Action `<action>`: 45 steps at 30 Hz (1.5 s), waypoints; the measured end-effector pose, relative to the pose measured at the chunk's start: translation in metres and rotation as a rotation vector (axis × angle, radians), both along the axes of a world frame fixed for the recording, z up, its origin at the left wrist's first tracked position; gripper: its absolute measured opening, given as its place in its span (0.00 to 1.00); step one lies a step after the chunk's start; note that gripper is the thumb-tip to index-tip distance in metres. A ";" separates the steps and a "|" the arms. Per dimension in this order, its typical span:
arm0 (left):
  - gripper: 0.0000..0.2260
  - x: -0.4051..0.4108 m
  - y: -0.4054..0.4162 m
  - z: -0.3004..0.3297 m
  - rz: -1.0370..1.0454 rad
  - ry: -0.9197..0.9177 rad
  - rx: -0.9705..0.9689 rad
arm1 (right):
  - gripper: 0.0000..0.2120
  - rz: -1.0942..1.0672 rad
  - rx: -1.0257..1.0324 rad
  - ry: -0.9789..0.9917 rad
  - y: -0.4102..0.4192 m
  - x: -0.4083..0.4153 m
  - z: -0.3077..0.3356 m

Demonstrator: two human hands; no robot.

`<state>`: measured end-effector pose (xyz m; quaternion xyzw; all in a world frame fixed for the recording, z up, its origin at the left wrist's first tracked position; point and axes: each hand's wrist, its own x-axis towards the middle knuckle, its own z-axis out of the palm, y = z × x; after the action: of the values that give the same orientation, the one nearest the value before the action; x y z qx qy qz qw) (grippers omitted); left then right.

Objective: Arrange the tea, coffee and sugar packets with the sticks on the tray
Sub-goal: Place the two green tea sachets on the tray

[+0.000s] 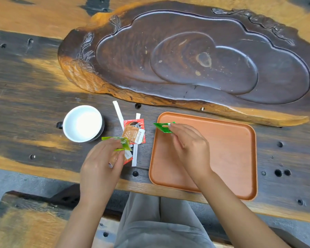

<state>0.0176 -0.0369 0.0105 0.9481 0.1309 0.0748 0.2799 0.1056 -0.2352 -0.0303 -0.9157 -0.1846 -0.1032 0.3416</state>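
Two green tea packets were in play at once: the right hand (190, 145) pinched one green packet (163, 127) over the far-left corner of the orange tray (231, 158), while the left hand (100, 161) was closed on a second green packet (123, 143) above the loose pile on the table (25, 104). The tray itself was bare — nothing yet lay on its floor, since the first packet appeared to be held just above it rather than resting there. The likeliest slip seemed to lie with the left hand: its fingers overlapped the red coffee sachet (137, 128) and the brown sugar packet (132, 134), so lifting could drag or scatter those, or knock the two white sticks (135, 154) that lay among them, one of which slanted off toward the white cup (82, 123). A packet released at the tray's very corner might also ride up its raised rim and slide back onto the table. The cup looked empty, standing just left of the pile. The large carved wooden slab (195, 59) beyond also held nothing.
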 end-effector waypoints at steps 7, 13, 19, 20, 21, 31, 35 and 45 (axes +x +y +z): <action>0.11 0.052 -0.073 -0.048 -0.323 0.038 -0.131 | 0.11 -0.133 -0.266 0.011 -0.074 -0.008 -0.022; 0.10 0.055 -0.083 -0.079 -0.468 0.105 -0.093 | 0.11 -0.038 -0.335 0.083 -0.086 -0.023 -0.035; 0.19 0.038 -0.084 -0.072 -0.582 0.217 0.078 | 0.16 -0.022 -0.360 0.187 -0.088 -0.037 -0.044; 0.20 0.036 -0.086 -0.073 -0.599 0.255 0.081 | 0.17 -0.007 -0.371 0.199 -0.087 -0.039 -0.044; 0.21 0.036 -0.087 -0.075 -0.608 0.295 0.084 | 0.17 0.006 -0.384 0.215 -0.085 -0.040 -0.044; 0.22 0.058 -0.096 -0.082 -0.638 0.333 0.121 | 0.17 -0.045 -0.390 0.332 -0.081 -0.027 -0.046; 0.19 0.070 -0.097 -0.083 -0.629 0.309 0.120 | 0.19 -0.043 -0.401 0.342 -0.077 -0.015 -0.045; 0.19 0.076 -0.099 -0.084 -0.607 0.304 0.129 | 0.18 -0.057 -0.396 0.358 -0.077 -0.007 -0.045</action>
<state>0.0934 -0.1361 -0.0735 0.9598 -0.1221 -0.1459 0.2063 0.0989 -0.3121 -0.0753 -0.9733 -0.1118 0.0891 0.1798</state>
